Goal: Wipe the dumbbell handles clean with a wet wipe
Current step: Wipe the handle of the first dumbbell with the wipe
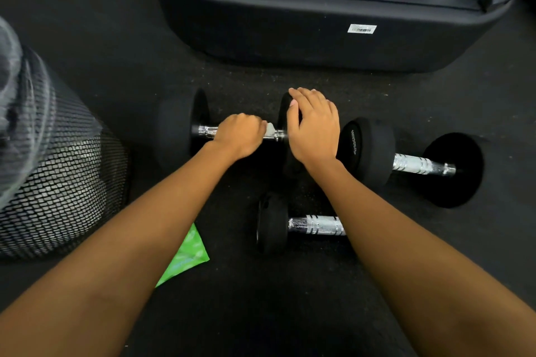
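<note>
The left hand (239, 136) curls round the handle (206, 131) of the far dumbbell (174, 130), its wipe (270, 127) showing only as a white scrap. The right hand (314, 127) lies relaxed over that dumbbell's right head (285, 113), mostly hiding it. Forearms cover one end of the near dumbbell (272, 223) and part of a green packet (188, 255).

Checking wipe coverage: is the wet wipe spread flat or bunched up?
Bunched up: only a small white wad of wet wipe pokes out from the left hand gripping the dumbbell handle.
</note>
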Demonstrator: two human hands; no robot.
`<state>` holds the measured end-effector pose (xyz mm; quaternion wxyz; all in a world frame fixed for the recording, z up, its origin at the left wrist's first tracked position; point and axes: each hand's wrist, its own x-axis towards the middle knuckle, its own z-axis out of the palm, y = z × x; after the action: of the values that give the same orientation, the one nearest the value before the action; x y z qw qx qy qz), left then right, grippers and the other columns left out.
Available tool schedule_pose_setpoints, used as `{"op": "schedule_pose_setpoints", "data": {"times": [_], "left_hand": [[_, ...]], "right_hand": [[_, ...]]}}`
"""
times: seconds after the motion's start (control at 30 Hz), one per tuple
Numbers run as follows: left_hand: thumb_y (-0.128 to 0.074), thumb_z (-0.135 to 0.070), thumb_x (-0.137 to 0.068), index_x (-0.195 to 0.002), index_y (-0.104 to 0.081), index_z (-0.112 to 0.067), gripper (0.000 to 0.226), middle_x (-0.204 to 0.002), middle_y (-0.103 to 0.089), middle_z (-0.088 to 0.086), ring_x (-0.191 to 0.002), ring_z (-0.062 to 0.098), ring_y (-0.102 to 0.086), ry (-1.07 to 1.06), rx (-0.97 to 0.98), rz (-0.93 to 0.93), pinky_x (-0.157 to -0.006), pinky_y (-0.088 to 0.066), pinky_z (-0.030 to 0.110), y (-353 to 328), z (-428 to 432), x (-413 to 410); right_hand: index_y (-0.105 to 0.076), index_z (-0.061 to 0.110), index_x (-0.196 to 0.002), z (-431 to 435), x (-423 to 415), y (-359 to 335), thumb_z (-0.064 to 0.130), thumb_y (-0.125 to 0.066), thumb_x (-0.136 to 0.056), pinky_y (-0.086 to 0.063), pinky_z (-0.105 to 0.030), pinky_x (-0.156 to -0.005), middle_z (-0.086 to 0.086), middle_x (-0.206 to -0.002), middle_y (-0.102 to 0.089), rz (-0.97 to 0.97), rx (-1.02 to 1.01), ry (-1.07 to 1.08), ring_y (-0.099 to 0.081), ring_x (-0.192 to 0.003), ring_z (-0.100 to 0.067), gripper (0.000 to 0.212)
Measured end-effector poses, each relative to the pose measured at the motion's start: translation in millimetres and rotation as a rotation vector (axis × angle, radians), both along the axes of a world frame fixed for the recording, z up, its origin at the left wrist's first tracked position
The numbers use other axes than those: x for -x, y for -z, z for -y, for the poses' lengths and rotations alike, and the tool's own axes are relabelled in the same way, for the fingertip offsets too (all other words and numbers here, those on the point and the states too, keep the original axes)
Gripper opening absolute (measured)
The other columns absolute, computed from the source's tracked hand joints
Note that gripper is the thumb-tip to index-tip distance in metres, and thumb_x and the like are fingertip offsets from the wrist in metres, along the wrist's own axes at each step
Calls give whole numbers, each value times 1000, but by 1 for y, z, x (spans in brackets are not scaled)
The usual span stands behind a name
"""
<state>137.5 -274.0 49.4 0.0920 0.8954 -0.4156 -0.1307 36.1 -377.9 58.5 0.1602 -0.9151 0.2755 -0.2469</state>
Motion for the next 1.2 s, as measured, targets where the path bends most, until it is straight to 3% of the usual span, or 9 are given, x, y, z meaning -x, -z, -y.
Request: {"op": "schedule_pose_setpoints", "data": {"times": [0.07, 0.23, 0.47, 0.63, 0.73, 0.83, 0.93, 1.1, 1.2], "left_hand": [[-30, -30, -101, -103, -63, -8, 40, -104, -64, 16, -98, 32, -59, 40, -43, -12, -81, -44, 39, -3, 10, 6], [-35, -28, -100, -122, -57, -13, 35, -117, -63, 9, -109, 26, -56, 171, 161, -50, -96, -40, 39, 10, -8, 1], [-28, -30, -101, -99, -62, -9, 40, -101, -63, 15, -93, 30, -59, 19, -138, -67, -76, -43, 38, -6, 11, -3], [-34, -24, -100, -121, -56, -8, 33, -117, -62, 11, -107, 27, -56, 199, 168, -1, -97, -36, 35, 11, -3, 12], [-34, -27, -101, -129, -51, -13, 36, -126, -59, 5, -118, 20, -51, 206, 181, 25, -108, -24, 33, 16, -14, 4], [-31, -31, -101, -122, -57, -13, 38, -118, -64, 6, -112, 21, -55, 130, 119, 54, -107, -25, 34, 13, -7, 1], [-34, -29, -100, -111, -62, -11, 34, -107, -68, 6, -103, 22, -58, 124, 198, 52, -106, -25, 34, 14, 3, 14], [-53, -26, -93, -122, -56, -13, 31, -118, -61, 2, -114, 17, -51, 141, 386, 7, -110, -17, 26, 21, -14, 16], [-63, -25, -87, -119, -56, -13, 35, -116, -59, 2, -114, 18, -50, 149, 396, 37, -112, -18, 30, 20, -17, 16]], "right_hand": [[-57, 15, -125, 1, -1, -1, 29, -31, -95, -30, -38, -107, -2, -128, -58, -4, -5, 0, -45, -127, -19, 42], [-57, 15, -126, -1, -1, -2, 33, -26, -94, -30, -38, -107, -2, -128, -58, -4, -8, -4, -45, -126, -19, 47], [-58, 14, -125, -1, 0, -1, 33, -26, -94, -30, -38, -107, -2, -128, -58, 4, -4, 2, -45, -126, -19, 48], [-57, 15, -126, 1, -1, -1, 30, -30, -95, -28, -37, -108, -2, -129, -58, -2, -14, 2, -45, -127, -18, 44], [-57, 15, -126, 0, 0, -1, 29, -33, -95, -27, -37, -108, -2, -129, -57, -5, -16, -2, -44, -128, -19, 42], [-57, 15, -126, 0, 0, -1, 29, -33, -96, -28, -38, -109, -2, -129, -57, -2, -16, 2, -44, -128, -19, 41], [-58, 15, -125, -1, 0, -1, 32, -28, -95, -30, -39, -108, -2, -128, -58, 7, -13, 4, -45, -127, -19, 46], [-58, 14, -125, -1, 0, -1, 32, -28, -94, -31, -39, -108, -2, -128, -59, 15, -14, -5, -45, -126, -19, 47], [-57, 14, -126, -1, 1, -2, 29, -31, -95, -30, -38, -108, -3, -129, -58, 8, -10, 2, -45, -127, -19, 43]]}}
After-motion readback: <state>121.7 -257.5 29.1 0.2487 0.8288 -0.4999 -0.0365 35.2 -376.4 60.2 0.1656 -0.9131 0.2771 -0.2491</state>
